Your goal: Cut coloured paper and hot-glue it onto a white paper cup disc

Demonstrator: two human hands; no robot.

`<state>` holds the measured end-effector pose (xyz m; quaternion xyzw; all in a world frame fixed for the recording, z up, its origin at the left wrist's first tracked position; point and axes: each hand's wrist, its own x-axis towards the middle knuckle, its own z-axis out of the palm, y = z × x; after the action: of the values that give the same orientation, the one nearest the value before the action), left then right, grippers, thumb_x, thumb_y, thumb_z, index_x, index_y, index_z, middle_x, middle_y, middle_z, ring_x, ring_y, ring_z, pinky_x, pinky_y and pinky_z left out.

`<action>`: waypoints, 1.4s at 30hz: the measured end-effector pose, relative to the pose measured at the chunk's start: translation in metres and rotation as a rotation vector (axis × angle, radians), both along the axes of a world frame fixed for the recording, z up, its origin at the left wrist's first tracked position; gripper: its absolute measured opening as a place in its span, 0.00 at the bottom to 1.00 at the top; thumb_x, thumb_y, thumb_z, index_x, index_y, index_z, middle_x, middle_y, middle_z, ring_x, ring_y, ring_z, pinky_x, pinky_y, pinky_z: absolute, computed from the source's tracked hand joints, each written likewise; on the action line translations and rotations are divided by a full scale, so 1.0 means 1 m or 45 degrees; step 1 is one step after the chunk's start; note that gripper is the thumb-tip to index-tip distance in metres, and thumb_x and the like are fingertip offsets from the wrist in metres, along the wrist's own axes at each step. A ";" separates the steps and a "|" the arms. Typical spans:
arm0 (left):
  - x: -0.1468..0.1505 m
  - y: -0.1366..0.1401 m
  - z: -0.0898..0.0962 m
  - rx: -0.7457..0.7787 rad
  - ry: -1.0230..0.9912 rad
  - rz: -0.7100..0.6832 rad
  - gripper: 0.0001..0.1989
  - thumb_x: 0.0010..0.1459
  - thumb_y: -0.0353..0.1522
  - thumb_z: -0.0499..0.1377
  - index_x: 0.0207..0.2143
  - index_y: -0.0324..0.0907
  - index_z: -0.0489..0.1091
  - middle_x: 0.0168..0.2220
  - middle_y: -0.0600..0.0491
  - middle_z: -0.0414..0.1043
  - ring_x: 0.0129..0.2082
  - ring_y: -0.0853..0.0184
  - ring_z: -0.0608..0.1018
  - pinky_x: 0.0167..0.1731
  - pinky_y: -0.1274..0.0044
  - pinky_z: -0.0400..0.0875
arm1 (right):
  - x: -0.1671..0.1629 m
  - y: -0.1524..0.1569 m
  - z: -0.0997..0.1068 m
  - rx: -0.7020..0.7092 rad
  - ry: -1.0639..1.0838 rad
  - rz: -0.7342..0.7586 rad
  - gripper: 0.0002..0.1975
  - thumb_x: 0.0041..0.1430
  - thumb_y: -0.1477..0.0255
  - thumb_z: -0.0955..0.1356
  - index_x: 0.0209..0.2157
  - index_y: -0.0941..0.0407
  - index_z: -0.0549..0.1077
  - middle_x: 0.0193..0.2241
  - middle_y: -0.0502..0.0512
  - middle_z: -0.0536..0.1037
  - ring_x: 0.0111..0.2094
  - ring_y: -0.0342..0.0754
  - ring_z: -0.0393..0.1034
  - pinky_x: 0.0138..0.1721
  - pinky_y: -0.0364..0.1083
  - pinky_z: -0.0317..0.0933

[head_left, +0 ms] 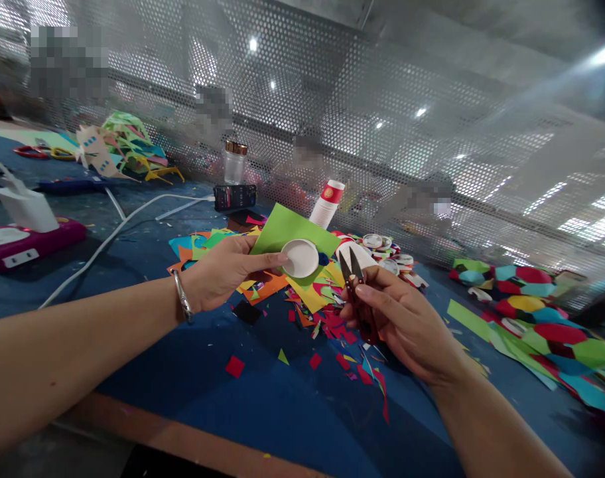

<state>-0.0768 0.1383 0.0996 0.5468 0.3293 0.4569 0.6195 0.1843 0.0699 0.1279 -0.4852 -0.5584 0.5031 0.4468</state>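
My left hand pinches a sheet of green paper together with a round white disc, which looks like the cut-off base of a paper cup. The thumb presses on the disc's left edge, and a small dark blue piece shows at its right. In my right hand are dark thread snips, their two pointed blades spread apart and aimed up toward the green paper. The blades stand a little to the right of the paper, not touching it. Coloured paper scraps lie on the table below both hands.
Behind the paper leans a stack of paper cups. A phone and a jar stand at the back. On the left is a purple power strip with a white cable. Colourful paper pieces lie at right, before a perforated metal screen.
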 end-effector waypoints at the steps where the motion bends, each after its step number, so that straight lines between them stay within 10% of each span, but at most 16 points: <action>1: 0.000 0.000 0.000 -0.006 -0.009 -0.001 0.18 0.50 0.38 0.72 0.42 0.41 0.78 0.42 0.48 0.79 0.40 0.65 0.77 0.36 0.75 0.68 | 0.000 -0.001 -0.001 0.009 -0.025 0.002 0.10 0.62 0.62 0.73 0.38 0.52 0.71 0.29 0.49 0.78 0.26 0.43 0.71 0.28 0.41 0.64; 8: -0.003 0.003 0.001 -0.047 -0.057 -0.036 0.18 0.51 0.38 0.72 0.43 0.41 0.78 0.44 0.48 0.79 0.38 0.66 0.77 0.36 0.74 0.70 | -0.004 -0.003 -0.006 0.111 -0.162 -0.068 0.16 0.65 0.55 0.69 0.32 0.53 0.69 0.25 0.46 0.71 0.18 0.37 0.53 0.18 0.41 0.42; 42: 0.006 -0.012 0.004 0.051 0.071 -0.259 0.18 0.50 0.37 0.72 0.44 0.41 0.79 0.38 0.52 0.79 0.34 0.71 0.74 0.35 0.79 0.69 | -0.016 -0.008 -0.006 0.031 -0.080 -0.013 0.17 0.64 0.57 0.71 0.31 0.54 0.67 0.22 0.42 0.55 0.21 0.38 0.40 0.19 0.41 0.37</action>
<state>-0.0709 0.1266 0.1033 0.6023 0.2801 0.3826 0.6422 0.1688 0.0615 0.1222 -0.4981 -0.5758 0.4787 0.4374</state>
